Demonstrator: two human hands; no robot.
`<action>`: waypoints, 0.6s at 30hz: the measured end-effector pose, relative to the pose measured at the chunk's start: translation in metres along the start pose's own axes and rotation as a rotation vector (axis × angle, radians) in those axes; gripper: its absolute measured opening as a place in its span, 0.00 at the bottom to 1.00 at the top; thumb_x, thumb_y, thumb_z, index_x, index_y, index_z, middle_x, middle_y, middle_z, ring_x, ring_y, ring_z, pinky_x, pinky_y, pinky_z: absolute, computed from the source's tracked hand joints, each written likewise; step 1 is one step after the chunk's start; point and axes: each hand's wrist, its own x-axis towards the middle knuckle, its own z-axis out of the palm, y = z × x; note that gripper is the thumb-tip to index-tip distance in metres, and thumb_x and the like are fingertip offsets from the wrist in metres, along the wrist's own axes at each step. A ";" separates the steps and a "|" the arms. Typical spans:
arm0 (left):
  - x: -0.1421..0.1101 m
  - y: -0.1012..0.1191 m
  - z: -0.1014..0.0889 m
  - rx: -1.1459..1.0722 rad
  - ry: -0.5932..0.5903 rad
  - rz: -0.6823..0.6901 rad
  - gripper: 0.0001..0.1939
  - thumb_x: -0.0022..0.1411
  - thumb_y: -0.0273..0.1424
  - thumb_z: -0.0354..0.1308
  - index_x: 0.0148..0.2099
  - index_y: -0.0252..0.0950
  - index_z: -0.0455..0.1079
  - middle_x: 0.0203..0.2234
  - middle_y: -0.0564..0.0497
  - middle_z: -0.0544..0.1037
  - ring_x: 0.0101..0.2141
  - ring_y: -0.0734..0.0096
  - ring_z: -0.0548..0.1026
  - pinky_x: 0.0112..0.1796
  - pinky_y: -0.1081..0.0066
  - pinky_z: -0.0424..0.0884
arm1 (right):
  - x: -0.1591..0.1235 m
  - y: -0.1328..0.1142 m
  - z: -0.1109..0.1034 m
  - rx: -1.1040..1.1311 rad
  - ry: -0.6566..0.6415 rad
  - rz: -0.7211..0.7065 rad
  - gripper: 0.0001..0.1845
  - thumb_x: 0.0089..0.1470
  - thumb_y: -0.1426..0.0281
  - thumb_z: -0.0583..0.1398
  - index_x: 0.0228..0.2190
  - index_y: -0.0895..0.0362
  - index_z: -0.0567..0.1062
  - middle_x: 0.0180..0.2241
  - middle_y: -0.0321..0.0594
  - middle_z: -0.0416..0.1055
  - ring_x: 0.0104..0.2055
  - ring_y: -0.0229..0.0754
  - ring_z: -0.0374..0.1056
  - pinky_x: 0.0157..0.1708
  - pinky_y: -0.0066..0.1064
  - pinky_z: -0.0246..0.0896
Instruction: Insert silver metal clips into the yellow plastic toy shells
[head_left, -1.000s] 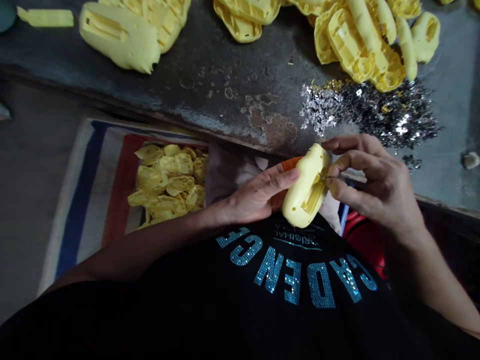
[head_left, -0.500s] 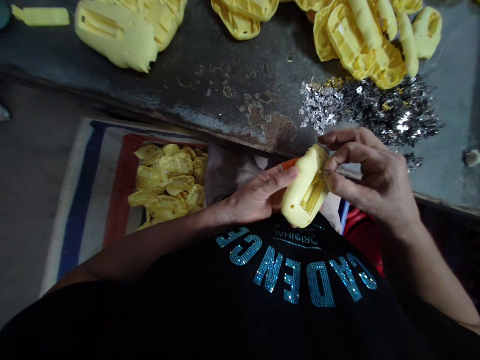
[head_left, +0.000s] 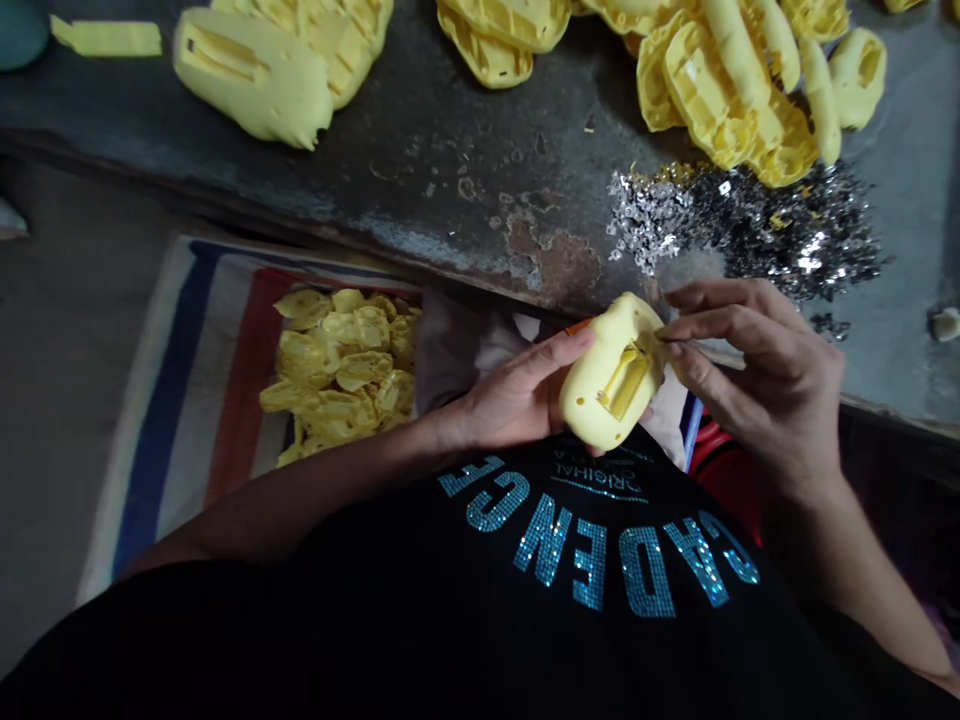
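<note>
My left hand [head_left: 525, 395] is closed around a yellow plastic shell [head_left: 600, 410], thumb on its upper left side. The shell is rounded, with a long slot like a battery compartment facing up and small round holes. At its right edge, the thumb and index finger of my right hand [head_left: 750, 360] are pinched together, the other fingers loosely bent. What the pinch holds, if anything, is too small to make out. Just beyond that hand a heap of small shiny metal pieces [head_left: 810, 230] lies on the dark worktable [head_left: 420, 170].
Several yellow shells [head_left: 727, 90] are piled behind the metal pieces. More shells [head_left: 255, 80] lie at the table's back left, beside a flat yellow strip [head_left: 112, 38]. Below the table edge, a striped sack [head_left: 187, 400] holds many yellow parts [head_left: 345, 370].
The shell has turned so its slot faces up more fully. My right fingertips have shifted slightly right, from beside the slot to the shell's edge. The view has moved a little.
</note>
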 end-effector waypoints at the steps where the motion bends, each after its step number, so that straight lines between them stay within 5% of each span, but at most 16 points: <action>1: 0.000 0.000 0.001 -0.003 0.006 0.014 0.41 0.69 0.59 0.76 0.73 0.41 0.78 0.60 0.38 0.89 0.55 0.46 0.90 0.48 0.58 0.88 | -0.001 0.002 0.000 0.014 -0.008 0.014 0.08 0.69 0.70 0.73 0.47 0.47 0.87 0.55 0.43 0.87 0.58 0.53 0.83 0.60 0.51 0.79; 4: -0.005 -0.001 0.002 0.043 0.100 0.070 0.37 0.67 0.53 0.81 0.70 0.42 0.80 0.61 0.41 0.89 0.56 0.50 0.89 0.55 0.59 0.86 | 0.001 0.011 0.004 0.090 -0.102 0.067 0.19 0.66 0.65 0.76 0.57 0.47 0.85 0.56 0.43 0.86 0.55 0.52 0.82 0.56 0.48 0.80; 7: -0.018 0.000 0.001 0.156 0.205 0.091 0.35 0.66 0.45 0.84 0.71 0.45 0.81 0.57 0.43 0.91 0.50 0.58 0.90 0.50 0.67 0.85 | 0.003 0.014 0.012 0.099 -0.155 0.061 0.24 0.65 0.62 0.76 0.60 0.49 0.82 0.56 0.45 0.86 0.53 0.52 0.83 0.51 0.46 0.81; 10: -0.033 0.007 0.003 0.240 0.204 0.113 0.33 0.69 0.43 0.81 0.72 0.45 0.82 0.53 0.42 0.92 0.45 0.60 0.90 0.44 0.70 0.83 | 0.001 0.008 0.021 0.050 -0.078 -0.031 0.23 0.65 0.63 0.75 0.58 0.51 0.81 0.54 0.45 0.85 0.53 0.51 0.82 0.50 0.44 0.82; 13: -0.043 0.017 0.009 0.361 0.259 0.110 0.25 0.69 0.44 0.81 0.63 0.41 0.89 0.47 0.43 0.93 0.40 0.63 0.89 0.41 0.73 0.81 | -0.004 0.002 0.030 -0.017 0.018 -0.111 0.23 0.67 0.62 0.74 0.60 0.50 0.80 0.56 0.47 0.85 0.57 0.53 0.82 0.54 0.46 0.83; 18: -0.048 0.017 0.006 0.474 0.382 0.132 0.22 0.64 0.46 0.84 0.54 0.39 0.93 0.45 0.43 0.94 0.42 0.58 0.90 0.44 0.69 0.83 | -0.010 0.002 0.034 -0.048 0.093 -0.164 0.25 0.71 0.61 0.72 0.64 0.50 0.78 0.57 0.48 0.85 0.59 0.53 0.82 0.56 0.47 0.83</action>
